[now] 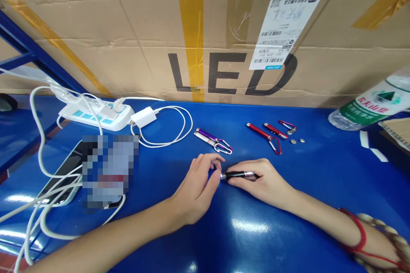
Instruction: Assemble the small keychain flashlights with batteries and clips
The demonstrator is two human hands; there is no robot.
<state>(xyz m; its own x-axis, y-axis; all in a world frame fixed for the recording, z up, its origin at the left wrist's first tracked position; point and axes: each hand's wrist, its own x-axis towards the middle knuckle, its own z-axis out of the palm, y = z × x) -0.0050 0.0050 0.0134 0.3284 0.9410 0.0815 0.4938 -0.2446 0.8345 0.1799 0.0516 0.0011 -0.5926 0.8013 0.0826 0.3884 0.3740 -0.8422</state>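
Note:
My right hand (261,179) lies on the blue table (243,230) with its fingers closed round a small black pen-shaped flashlight (238,175), whose lit tip points left. My left hand (200,185) is right beside that tip, its fingers curled and its thumb almost touching the tip; whether it pinches anything is unclear. Just behind the hands lie two purple flashlights (208,137) with silver clips. Farther right lie two red flashlights (264,133), a loose red clip (287,125) and two small button cells (297,140).
A large cardboard box (128,30) marked LED walls off the back. At the left are a white power strip (96,114), a white charger (143,117) with looped cables, and phones (64,170). A plastic water bottle (368,106) lies at the right edge.

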